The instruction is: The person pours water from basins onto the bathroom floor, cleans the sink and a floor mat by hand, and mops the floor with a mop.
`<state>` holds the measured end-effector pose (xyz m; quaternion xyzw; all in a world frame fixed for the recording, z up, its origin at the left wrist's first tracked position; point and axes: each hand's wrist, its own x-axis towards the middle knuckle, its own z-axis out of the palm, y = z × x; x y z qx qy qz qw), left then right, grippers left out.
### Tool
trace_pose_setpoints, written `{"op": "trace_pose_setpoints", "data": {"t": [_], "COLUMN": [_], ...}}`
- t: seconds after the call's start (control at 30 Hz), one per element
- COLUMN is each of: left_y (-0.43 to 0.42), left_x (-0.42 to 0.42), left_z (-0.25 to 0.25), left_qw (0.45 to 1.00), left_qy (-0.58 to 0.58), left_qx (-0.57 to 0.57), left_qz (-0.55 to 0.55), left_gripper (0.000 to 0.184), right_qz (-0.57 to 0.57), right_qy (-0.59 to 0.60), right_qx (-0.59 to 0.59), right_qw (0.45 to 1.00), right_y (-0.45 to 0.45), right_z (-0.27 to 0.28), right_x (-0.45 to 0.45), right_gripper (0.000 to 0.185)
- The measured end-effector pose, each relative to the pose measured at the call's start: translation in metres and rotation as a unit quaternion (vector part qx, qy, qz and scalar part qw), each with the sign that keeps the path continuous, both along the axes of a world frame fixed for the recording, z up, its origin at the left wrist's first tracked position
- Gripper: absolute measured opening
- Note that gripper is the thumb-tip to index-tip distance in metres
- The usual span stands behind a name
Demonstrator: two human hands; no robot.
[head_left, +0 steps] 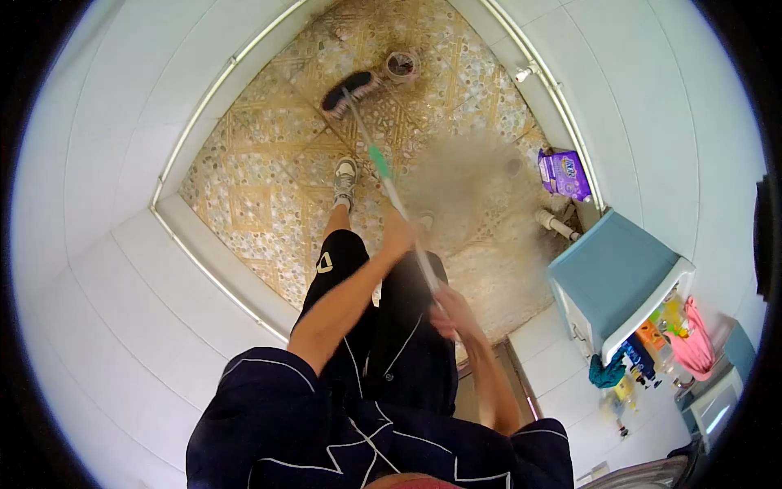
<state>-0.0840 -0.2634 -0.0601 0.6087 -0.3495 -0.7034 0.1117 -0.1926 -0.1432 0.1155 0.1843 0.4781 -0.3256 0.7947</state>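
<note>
A long-handled broom (407,216) slants from my waist up to the far floor, its pale pole carrying a green section. Its dark head with pinkish bristles (349,92) rests on the patterned tile floor (269,175). Lower on the pole, near my body, my right hand (453,314) is closed around it. My left hand (397,234) grips farther along, in front of my knees; both hands are slightly blurred. Just beyond the broom head sits a small round pinkish container (401,66) with dark contents that I cannot make out.
White pipes (218,77) run along the tiled walls. At the right are a purple package (564,174), a short drain pipe (557,224) and a blue-white cabinet (615,269) with bottles and cloths beside it. My left shoe (344,183) stands on the floor.
</note>
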Motion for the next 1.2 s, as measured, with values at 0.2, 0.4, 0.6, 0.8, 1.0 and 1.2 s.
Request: {"op": "trace_pose_setpoints", "data": {"t": [0.2,0.4,0.6,0.8,1.0,1.2], "left_y": [-0.212,-0.291,-0.256,-0.145,0.053,0.205], "left_x": [0.115,0.137,0.125,0.106,0.046,-0.032], "left_z": [-0.052,-0.045,-0.064,-0.142,-0.157,-0.068], "left_qw": [0.978,0.990,0.908,0.838,0.833,0.961], "left_qy": [-0.154,-0.104,-0.179,-0.188,-0.158,-0.021], "left_qx": [-0.063,0.019,-0.140,-0.201,-0.219,0.005], "left_qz": [-0.126,-0.093,-0.352,-0.471,-0.483,-0.276], "left_gripper": [0.026,0.033,0.028,0.023,0.019,0.040], "right_qz": [-0.096,-0.140,-0.282,-0.260,-0.325,-0.368], "right_qy": [-0.020,-0.047,-0.243,-0.192,-0.209,-0.145], "right_qx": [-0.064,-0.043,-0.095,-0.084,0.038,0.074], "right_qw": [0.993,0.988,0.923,0.943,0.921,0.916], "right_y": [-0.176,-0.248,-0.197,-0.093,0.060,0.193], "right_z": [-0.072,-0.137,-0.145,-0.121,-0.072,-0.009], "right_x": [0.119,0.165,0.144,0.103,0.042,0.010], "right_gripper": [0.025,0.022,0.028,0.029,0.031,0.032]}}
